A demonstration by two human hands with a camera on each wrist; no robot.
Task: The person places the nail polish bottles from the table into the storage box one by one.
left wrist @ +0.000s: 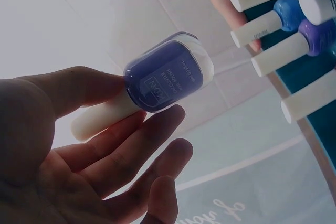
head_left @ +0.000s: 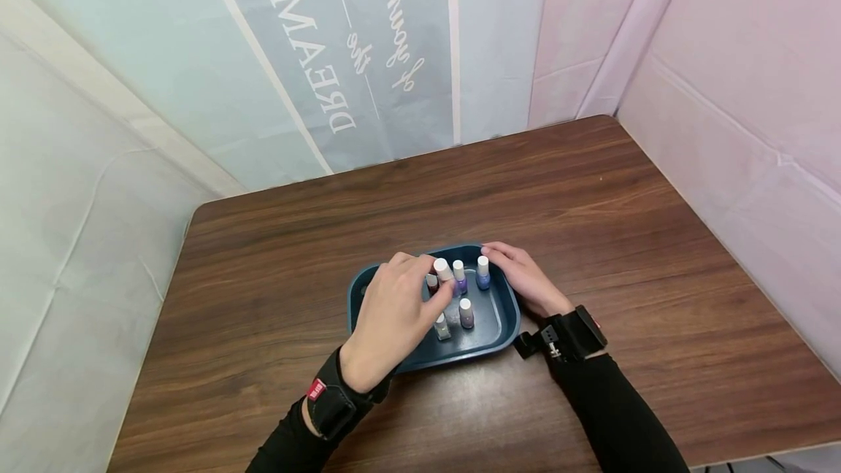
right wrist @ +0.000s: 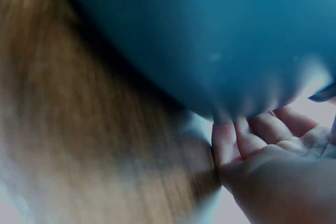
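My left hand [head_left: 393, 305] pinches a violet-blue nail polish bottle [left wrist: 163, 77] near its neck, thumb on one side and fingers on the other. The bottle's white cap [head_left: 442, 267] shows over the dark blue tray [head_left: 494, 321] in the head view. My right hand [head_left: 525, 279] holds the tray at its far right corner, fingers [right wrist: 262, 129] bent against the outer wall in the right wrist view. Inside the tray stand several more white-capped bottles, among them a blue bottle [head_left: 483, 279], a purple bottle [head_left: 461, 282], a greyish-mauve bottle [head_left: 466, 316] and a clear-looking bottle [head_left: 442, 328].
The tray sits on a brown wooden table [head_left: 296, 276]. Pale curtains [head_left: 499, 35] with printed lettering hang behind the table's far edge, and more sheeting [head_left: 755, 130] rises along the right side. My left hand covers the left part of the tray.
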